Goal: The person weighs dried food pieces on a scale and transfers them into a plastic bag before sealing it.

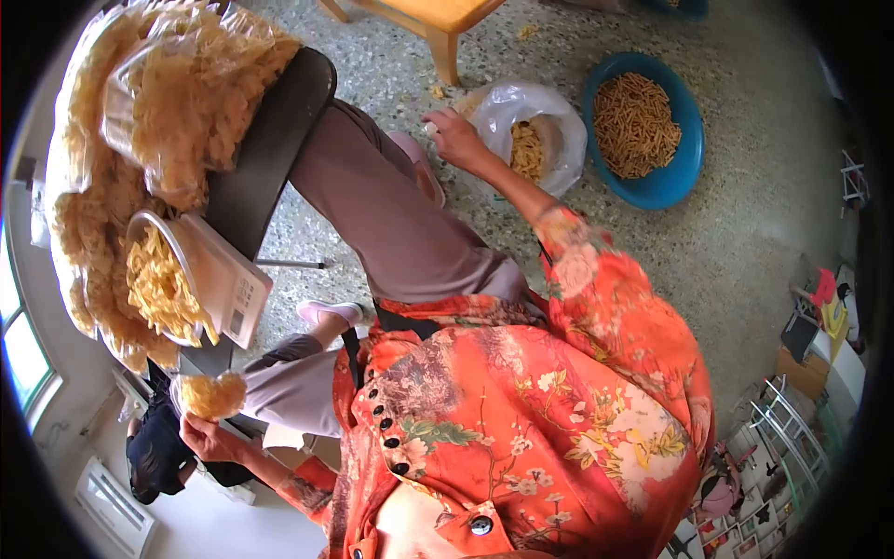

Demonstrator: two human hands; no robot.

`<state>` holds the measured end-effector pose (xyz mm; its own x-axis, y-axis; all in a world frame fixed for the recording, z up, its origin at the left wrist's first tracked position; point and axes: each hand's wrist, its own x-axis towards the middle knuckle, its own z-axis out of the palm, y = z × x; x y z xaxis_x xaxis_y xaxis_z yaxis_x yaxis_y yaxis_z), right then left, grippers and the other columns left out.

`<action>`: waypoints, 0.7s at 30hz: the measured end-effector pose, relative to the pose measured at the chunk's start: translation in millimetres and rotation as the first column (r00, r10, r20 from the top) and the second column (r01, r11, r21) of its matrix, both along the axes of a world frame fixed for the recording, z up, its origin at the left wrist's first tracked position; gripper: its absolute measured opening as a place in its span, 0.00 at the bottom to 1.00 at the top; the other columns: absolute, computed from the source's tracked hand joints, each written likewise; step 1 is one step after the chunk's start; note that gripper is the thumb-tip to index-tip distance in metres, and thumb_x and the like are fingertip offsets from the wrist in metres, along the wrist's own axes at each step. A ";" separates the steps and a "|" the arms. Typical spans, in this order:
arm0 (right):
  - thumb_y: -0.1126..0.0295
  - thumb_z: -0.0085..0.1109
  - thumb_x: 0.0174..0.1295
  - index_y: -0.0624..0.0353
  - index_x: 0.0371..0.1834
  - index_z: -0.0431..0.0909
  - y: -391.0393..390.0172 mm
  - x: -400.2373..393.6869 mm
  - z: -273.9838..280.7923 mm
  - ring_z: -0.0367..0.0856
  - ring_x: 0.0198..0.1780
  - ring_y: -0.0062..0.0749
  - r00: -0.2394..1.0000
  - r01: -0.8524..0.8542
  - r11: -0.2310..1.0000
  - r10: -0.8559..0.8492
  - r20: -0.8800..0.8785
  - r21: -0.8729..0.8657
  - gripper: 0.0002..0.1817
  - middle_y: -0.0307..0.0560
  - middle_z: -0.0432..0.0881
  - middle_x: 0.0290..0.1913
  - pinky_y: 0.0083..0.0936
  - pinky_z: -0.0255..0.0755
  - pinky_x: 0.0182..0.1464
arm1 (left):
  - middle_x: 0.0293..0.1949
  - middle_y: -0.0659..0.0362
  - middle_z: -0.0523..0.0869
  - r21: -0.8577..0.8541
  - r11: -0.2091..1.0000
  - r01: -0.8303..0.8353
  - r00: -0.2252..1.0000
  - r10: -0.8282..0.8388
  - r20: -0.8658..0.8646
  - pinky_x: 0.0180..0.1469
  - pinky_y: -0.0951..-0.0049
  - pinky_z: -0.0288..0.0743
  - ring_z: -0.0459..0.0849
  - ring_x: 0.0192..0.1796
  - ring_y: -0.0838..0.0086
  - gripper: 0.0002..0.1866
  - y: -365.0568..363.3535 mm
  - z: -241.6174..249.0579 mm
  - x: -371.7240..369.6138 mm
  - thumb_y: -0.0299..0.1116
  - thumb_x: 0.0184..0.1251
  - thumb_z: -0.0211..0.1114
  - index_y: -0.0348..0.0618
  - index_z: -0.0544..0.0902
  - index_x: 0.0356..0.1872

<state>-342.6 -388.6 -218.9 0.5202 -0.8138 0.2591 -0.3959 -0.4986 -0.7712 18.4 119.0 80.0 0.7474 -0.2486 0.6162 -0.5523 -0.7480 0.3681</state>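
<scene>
My left hand is at the lower left, its fingers closed on a small clear bag of yellow snack pieces. My right hand is at the upper middle, beside a clear plastic bag with yellow pieces inside. Its fingers are drawn together, with a small pale spot at their tips that is too small to name. Left of my legs, a tub of yellow pieces rests on a white scale. Filled clear bags are heaped beside the tub and over part of a dark stool.
A blue basin of brown stick-shaped snacks stands on the speckled floor at the upper right. A wooden stool is at the top. Another person in dark clothes is at the lower left. Metal racks stand far right.
</scene>
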 end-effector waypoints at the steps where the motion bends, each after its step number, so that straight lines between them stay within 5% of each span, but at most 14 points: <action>1: 0.74 0.54 0.65 0.57 0.55 0.80 -17.0 16.3 -26.2 0.83 0.51 0.55 0.996 0.001 0.999 0.003 -0.094 0.036 0.16 0.58 0.81 0.51 0.44 0.77 0.55 | 0.43 0.58 0.90 -0.052 0.999 -0.014 0.999 0.012 -0.046 0.45 0.74 0.80 0.85 0.42 0.73 0.17 2.7 0.3 -1.6 0.41 0.77 0.65 0.35 0.87 0.50; 3: 0.73 0.54 0.66 0.57 0.58 0.79 -42.3 34.1 -39.3 0.83 0.52 0.56 0.985 0.010 0.996 0.004 -0.173 0.085 0.18 0.60 0.81 0.54 0.45 0.76 0.57 | 0.42 0.58 0.89 -0.093 0.993 -0.077 0.990 0.066 -0.124 0.39 0.76 0.79 0.84 0.37 0.75 0.17 1.6 5.2 -4.2 0.41 0.77 0.65 0.36 0.86 0.51; 5: 0.74 0.52 0.65 0.51 0.66 0.77 -58.8 45.5 -44.0 0.81 0.57 0.63 0.871 0.183 0.911 0.024 -0.490 0.369 0.24 0.68 0.73 0.65 0.48 0.75 0.61 | 0.41 0.59 0.88 -0.130 0.987 -0.093 0.988 0.076 -0.137 0.33 0.79 0.75 0.81 0.33 0.78 0.17 6.9 9.0 -3.2 0.42 0.77 0.65 0.36 0.86 0.51; 6: 0.74 0.52 0.65 0.51 0.66 0.77 -67.8 49.1 -53.9 0.81 0.57 0.63 0.877 0.186 0.910 0.016 -0.480 0.370 0.24 0.68 0.73 0.65 0.48 0.75 0.61 | 0.39 0.60 0.88 -0.150 0.987 -0.058 0.989 0.036 -0.144 0.32 0.79 0.74 0.79 0.32 0.78 0.17 14.7 9.1 0.7 0.42 0.78 0.65 0.36 0.86 0.50; 9: 0.73 0.49 0.67 0.40 0.70 0.75 -71.2 58.3 -95.4 0.80 0.60 0.66 0.785 0.127 0.922 0.133 -0.605 0.367 0.27 0.74 0.52 0.80 0.51 0.75 0.62 | 0.46 0.51 0.89 -0.035 0.982 -0.185 0.968 0.176 -0.178 0.44 0.71 0.83 0.87 0.42 0.68 0.18 6.7 34.9 -21.9 0.42 0.81 0.60 0.34 0.82 0.54; 12: 0.66 0.49 0.72 0.43 0.65 0.77 -74.3 70.2 -102.4 0.79 0.62 0.66 0.778 0.153 0.955 0.041 -0.627 0.253 0.20 0.66 0.50 0.81 0.57 0.76 0.59 | 0.46 0.52 0.88 0.007 0.985 -0.175 0.971 0.173 -0.166 0.46 0.71 0.82 0.85 0.44 0.70 0.18 38.8 33.6 2.7 0.40 0.80 0.62 0.32 0.84 0.53; 19: 0.71 0.54 0.68 0.55 0.52 0.80 -88.2 81.6 -124.9 0.80 0.59 0.58 0.809 0.262 0.963 -0.181 -0.559 0.068 0.12 0.61 0.71 0.64 0.47 0.80 0.57 | 0.45 0.54 0.89 0.062 0.965 -0.256 0.946 0.263 -0.188 0.43 0.75 0.82 0.85 0.44 0.71 0.18 48.3 57.0 -10.2 0.41 0.78 0.65 0.34 0.85 0.52; 21: 0.73 0.55 0.66 0.57 0.50 0.80 -90.1 79.0 -116.7 0.81 0.57 0.57 0.836 0.324 0.920 -0.168 -0.523 0.222 0.11 0.60 0.74 0.60 0.46 0.80 0.57 | 0.45 0.53 0.89 0.046 0.970 -0.238 0.953 0.243 -0.183 0.42 0.75 0.82 0.85 0.43 0.71 0.18 47.9 52.7 -8.2 0.41 0.78 0.65 0.34 0.85 0.52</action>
